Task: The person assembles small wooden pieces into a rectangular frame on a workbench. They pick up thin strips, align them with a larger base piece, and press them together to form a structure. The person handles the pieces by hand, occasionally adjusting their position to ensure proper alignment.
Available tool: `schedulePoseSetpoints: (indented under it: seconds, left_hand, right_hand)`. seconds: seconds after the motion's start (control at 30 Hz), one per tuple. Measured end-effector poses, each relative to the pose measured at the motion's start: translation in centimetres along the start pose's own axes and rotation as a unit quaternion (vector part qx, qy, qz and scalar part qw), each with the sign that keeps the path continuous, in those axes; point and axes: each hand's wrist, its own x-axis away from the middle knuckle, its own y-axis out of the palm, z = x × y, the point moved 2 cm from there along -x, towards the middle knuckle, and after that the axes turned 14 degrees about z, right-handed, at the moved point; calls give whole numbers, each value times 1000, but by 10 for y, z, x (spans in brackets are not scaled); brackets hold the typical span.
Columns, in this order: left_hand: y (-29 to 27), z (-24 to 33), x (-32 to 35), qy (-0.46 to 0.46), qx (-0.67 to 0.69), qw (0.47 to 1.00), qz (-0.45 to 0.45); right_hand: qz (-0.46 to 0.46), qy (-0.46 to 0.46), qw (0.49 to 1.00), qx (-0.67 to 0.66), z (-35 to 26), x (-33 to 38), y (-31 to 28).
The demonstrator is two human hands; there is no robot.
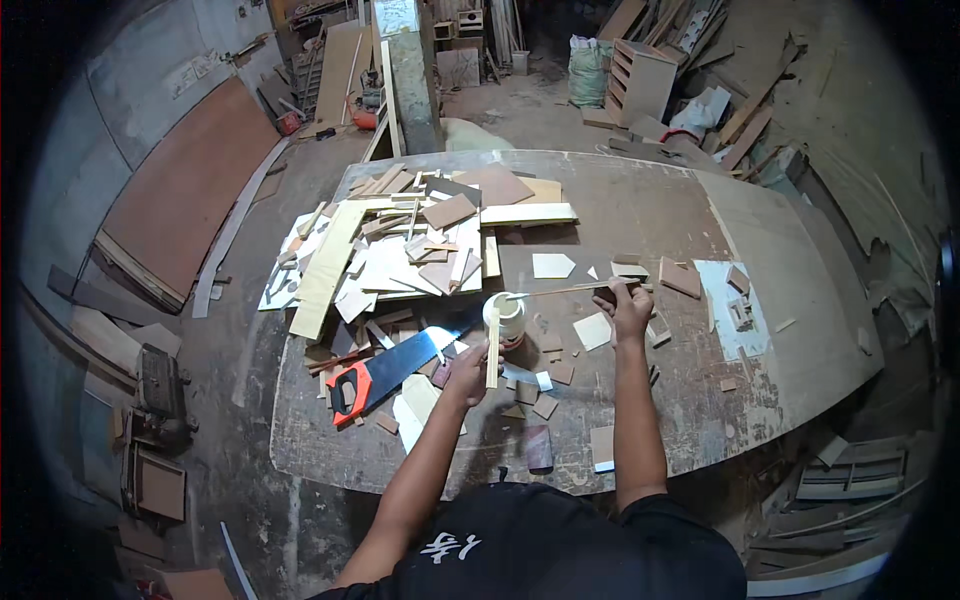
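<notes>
Our left hand (468,372) has its grip closed around a short pale wood strip (492,348), held upright just beside the small white glue pot (506,318), so that, as we judge it, one long face is turned up toward the pot for coating. Our right hand (624,306) is also closed, pinched around the end of a long thin stick (560,290) that runs level to the left with its far tip over the mouth of the pot; it looks placed to carry glue from pot to strip.

The strip is narrow, straight and light-coloured, with clean square edges; whether its face is already wet we cannot tell. The pot is a squat white cylinder with a darker band at its foot, and it stands on the tabletop (640,215) between our two hands.

To the left of the pot lies a handsaw (385,372) with a blue blade and a red and black handle, near a heap of offcuts (410,255). Small flat wood pieces are scattered around our right hand, one a pale pentagon-shaped piece (552,265).
</notes>
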Motion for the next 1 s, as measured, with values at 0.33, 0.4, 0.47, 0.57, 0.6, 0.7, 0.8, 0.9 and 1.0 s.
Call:
schedulePoseSetpoints:
  seconds: [0.33, 0.4, 0.47, 0.57, 0.6, 0.7, 0.8, 0.9, 1.0]
  left_hand:
    - [0, -4, 3, -36, 13, 999, -14]
    - [-1, -6, 4, -31, 6, 999, -15]
    - [-1, -7, 4, -37, 18, 999, -19]
    - [2, -4, 8, -38, 14, 999, -15]
    - [2, -4, 8, -36, 15, 999, -13]
    - [1, -5, 7, -35, 4, 999, 0]
    - [1, -5, 7, -34, 12, 999, -7]
    - [4, -5, 8, -33, 16, 999, -7]
    - [3, -5, 9, -26, 11, 1000, -8]
  right_hand:
    - [-13, -9, 1000, -2, 6, 11, -2]
    - [-13, -11, 1000, 4, 7, 10, -2]
    - [-15, -10, 1000, -1, 10, 9, -2]
    - [-24, -12, 1000, 2, 10, 10, -2]
    - [-25, -10, 1000, 2, 10, 11, -2]
    - [-27, -2, 1000, -2, 12, 9, -3]
    - [-29, 5, 1000, -2, 11, 10, -2]
    - [-29, 9, 1000, -2, 12, 9, -2]
    - [-32, 15, 999, -9, 15, 10, -2]
